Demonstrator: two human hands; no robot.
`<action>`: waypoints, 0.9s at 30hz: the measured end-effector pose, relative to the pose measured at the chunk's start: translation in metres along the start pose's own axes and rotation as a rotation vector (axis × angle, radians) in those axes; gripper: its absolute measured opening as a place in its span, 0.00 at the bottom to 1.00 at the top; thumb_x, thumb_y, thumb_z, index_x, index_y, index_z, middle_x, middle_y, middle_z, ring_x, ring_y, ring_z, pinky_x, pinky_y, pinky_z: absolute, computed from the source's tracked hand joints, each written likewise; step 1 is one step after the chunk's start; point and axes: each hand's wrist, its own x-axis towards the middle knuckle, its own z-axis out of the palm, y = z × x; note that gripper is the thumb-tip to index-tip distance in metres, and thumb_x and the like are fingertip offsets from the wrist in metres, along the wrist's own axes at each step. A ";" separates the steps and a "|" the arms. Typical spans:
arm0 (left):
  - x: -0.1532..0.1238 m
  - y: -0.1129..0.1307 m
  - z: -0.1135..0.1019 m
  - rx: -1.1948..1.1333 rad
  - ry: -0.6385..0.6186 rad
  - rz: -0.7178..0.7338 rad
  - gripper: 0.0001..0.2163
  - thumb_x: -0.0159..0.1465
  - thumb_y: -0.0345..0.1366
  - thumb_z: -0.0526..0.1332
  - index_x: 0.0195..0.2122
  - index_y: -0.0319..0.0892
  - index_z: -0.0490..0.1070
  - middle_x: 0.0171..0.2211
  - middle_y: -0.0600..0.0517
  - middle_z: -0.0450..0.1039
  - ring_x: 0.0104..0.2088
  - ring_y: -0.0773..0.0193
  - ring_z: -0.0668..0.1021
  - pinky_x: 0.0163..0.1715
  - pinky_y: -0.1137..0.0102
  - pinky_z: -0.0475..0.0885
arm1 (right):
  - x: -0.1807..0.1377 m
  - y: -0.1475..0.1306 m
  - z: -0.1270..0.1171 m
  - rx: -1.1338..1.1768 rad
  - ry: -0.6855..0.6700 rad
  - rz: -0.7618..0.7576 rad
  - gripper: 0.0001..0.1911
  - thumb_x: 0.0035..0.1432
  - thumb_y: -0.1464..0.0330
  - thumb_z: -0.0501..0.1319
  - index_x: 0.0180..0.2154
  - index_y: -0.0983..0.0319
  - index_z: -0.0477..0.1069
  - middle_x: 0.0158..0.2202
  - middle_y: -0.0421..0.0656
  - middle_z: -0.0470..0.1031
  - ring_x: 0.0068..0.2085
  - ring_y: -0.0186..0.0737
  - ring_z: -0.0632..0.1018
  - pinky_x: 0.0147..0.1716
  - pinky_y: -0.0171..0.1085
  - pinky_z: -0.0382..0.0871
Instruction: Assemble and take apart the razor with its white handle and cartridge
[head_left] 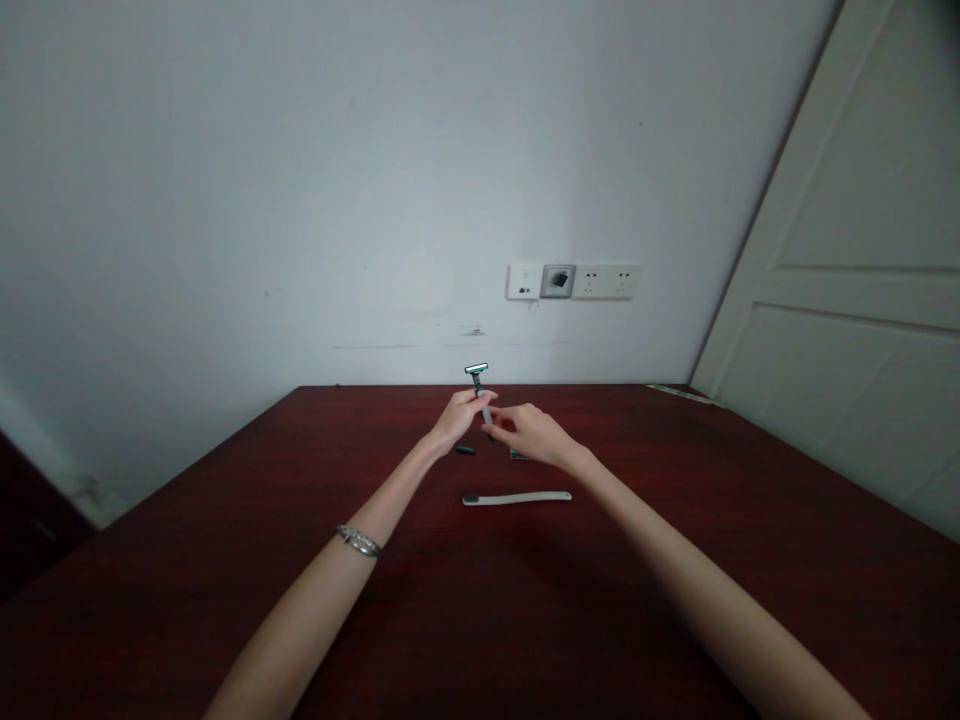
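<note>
Razor [486,413], head already fitted, is pinched head-up in the grip of left hand [453,416] and right hand [538,434]; pale stick [521,498], nearer on the surface [517,610], lies unhandled.

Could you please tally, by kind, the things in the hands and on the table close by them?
Razor: 1
Toothbrush: 1
Small dark-green piece: 1
Partly hidden item by the right hand: 1
Total: 4
</note>
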 end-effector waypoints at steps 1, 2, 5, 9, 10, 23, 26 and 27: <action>0.000 -0.001 0.000 0.003 -0.001 -0.012 0.14 0.56 0.42 0.59 0.33 0.36 0.76 0.31 0.47 0.76 0.35 0.60 0.75 0.35 0.69 0.67 | 0.000 -0.003 0.003 -0.027 -0.016 0.003 0.15 0.58 0.57 0.53 0.34 0.59 0.73 0.26 0.41 0.75 0.27 0.36 0.73 0.25 0.32 0.55; 0.000 -0.002 0.000 0.007 -0.003 -0.027 0.14 0.55 0.42 0.59 0.33 0.36 0.76 0.32 0.47 0.76 0.36 0.60 0.75 0.37 0.69 0.67 | 0.000 -0.005 0.005 -0.054 -0.028 0.010 0.15 0.59 0.58 0.52 0.35 0.59 0.72 0.27 0.42 0.75 0.28 0.36 0.73 0.25 0.32 0.55; 0.000 -0.005 0.001 0.026 -0.012 -0.074 0.15 0.55 0.43 0.60 0.34 0.35 0.76 0.37 0.46 0.76 0.41 0.59 0.74 0.42 0.68 0.65 | -0.001 -0.010 0.010 -0.122 -0.063 0.037 0.15 0.61 0.60 0.49 0.37 0.60 0.70 0.31 0.44 0.75 0.31 0.39 0.75 0.26 0.32 0.56; 0.000 -0.009 -0.010 0.095 -0.162 -0.223 0.22 0.56 0.49 0.56 0.38 0.34 0.75 0.37 0.44 0.76 0.38 0.60 0.75 0.38 0.69 0.66 | -0.001 -0.012 0.016 -0.169 -0.137 0.107 0.17 0.61 0.62 0.48 0.36 0.63 0.71 0.34 0.49 0.76 0.35 0.43 0.76 0.30 0.33 0.59; 0.000 -0.010 -0.017 0.129 -0.225 -0.269 0.23 0.56 0.51 0.55 0.38 0.34 0.75 0.36 0.44 0.76 0.37 0.60 0.75 0.36 0.69 0.66 | -0.001 -0.011 0.019 -0.177 -0.165 0.138 0.18 0.61 0.62 0.47 0.34 0.64 0.72 0.35 0.51 0.76 0.36 0.44 0.77 0.30 0.33 0.60; 0.007 -0.049 -0.067 0.706 -0.396 -0.180 0.15 0.49 0.41 0.63 0.35 0.36 0.77 0.28 0.49 0.77 0.25 0.65 0.74 0.26 0.73 0.65 | -0.007 -0.004 0.057 -0.238 -0.313 0.250 0.20 0.58 0.62 0.49 0.35 0.69 0.75 0.38 0.60 0.76 0.40 0.51 0.77 0.36 0.40 0.66; 0.005 -0.050 -0.064 0.750 -0.447 -0.183 0.16 0.49 0.39 0.64 0.36 0.35 0.77 0.28 0.49 0.76 0.27 0.65 0.74 0.27 0.74 0.66 | -0.007 -0.004 0.061 -0.245 -0.313 0.267 0.20 0.57 0.63 0.49 0.37 0.69 0.75 0.39 0.59 0.76 0.41 0.52 0.77 0.37 0.41 0.67; 0.004 -0.050 -0.064 0.779 -0.452 -0.176 0.16 0.48 0.38 0.65 0.36 0.35 0.77 0.29 0.49 0.76 0.27 0.65 0.74 0.28 0.74 0.66 | -0.008 -0.003 0.062 -0.247 -0.315 0.277 0.20 0.57 0.62 0.49 0.37 0.69 0.74 0.39 0.59 0.76 0.41 0.52 0.77 0.37 0.41 0.67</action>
